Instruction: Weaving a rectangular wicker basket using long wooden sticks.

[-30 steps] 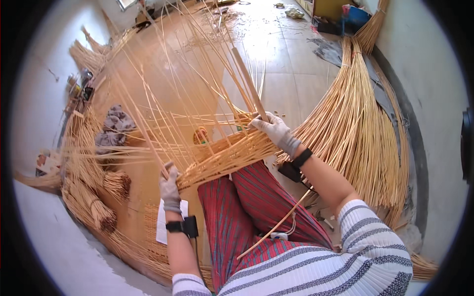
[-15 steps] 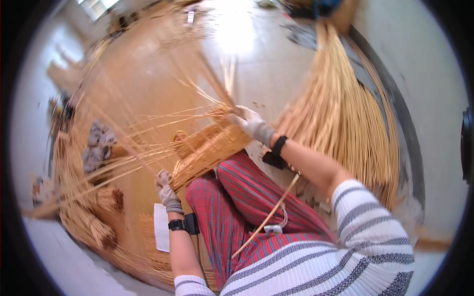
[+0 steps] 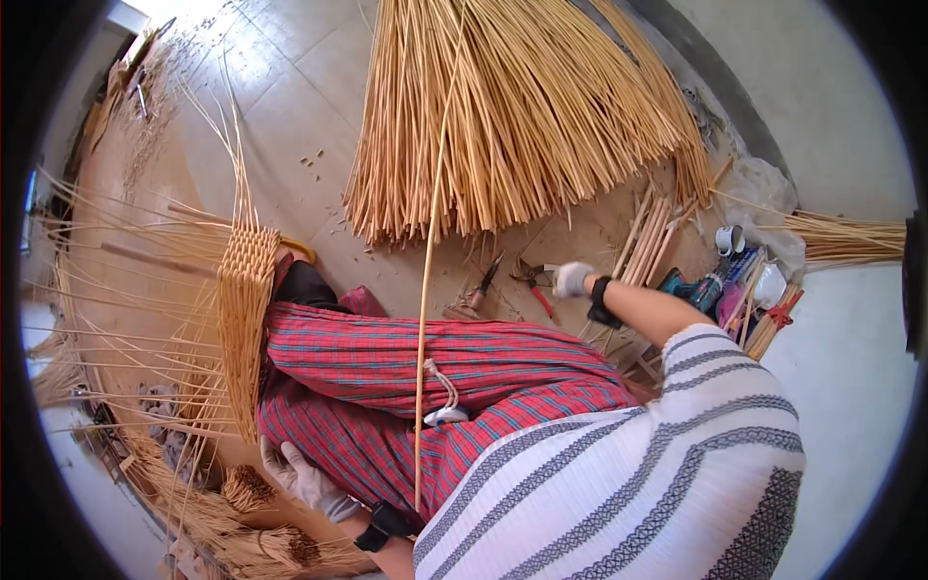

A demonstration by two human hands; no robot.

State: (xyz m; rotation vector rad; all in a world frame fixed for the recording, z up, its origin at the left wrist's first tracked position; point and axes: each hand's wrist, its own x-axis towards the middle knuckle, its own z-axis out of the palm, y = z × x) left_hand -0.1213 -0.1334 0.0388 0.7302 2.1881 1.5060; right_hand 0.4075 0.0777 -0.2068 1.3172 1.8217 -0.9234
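Woven wickerwork (image 3: pixel 246 314) stands on end at the left of the frame, against the person's knees in red patterned trousers (image 3: pixel 425 338), its unwoven rods (image 3: pixel 246 198) fanning out to the left and upward. The gloved left hand (image 3: pixel 307 480) is at the lower left, by the lower knee and just beside the wickerwork's bottom end; its fingers are slightly spread, and whether they touch the weave I cannot tell. The gloved right hand (image 3: pixel 572 278) is right of centre, reaching toward the floor beside the red-handled pliers (image 3: pixel 532 278); its fingers are too blurred to tell whether they pinch anything.

To do this reach well, the knees should probably keep a steady, light pressure on the wickerwork so it does not tip while the right arm stretches away. The left hand, being so close, could brace that bottom end. The right fingers would do best to come in on the handles, clear of the knife (image 3: pixel 489 278) lying to their left. The long cane (image 3: pixel 426 290) across the lap could snag the sleeve, so the arm is better kept to its right.
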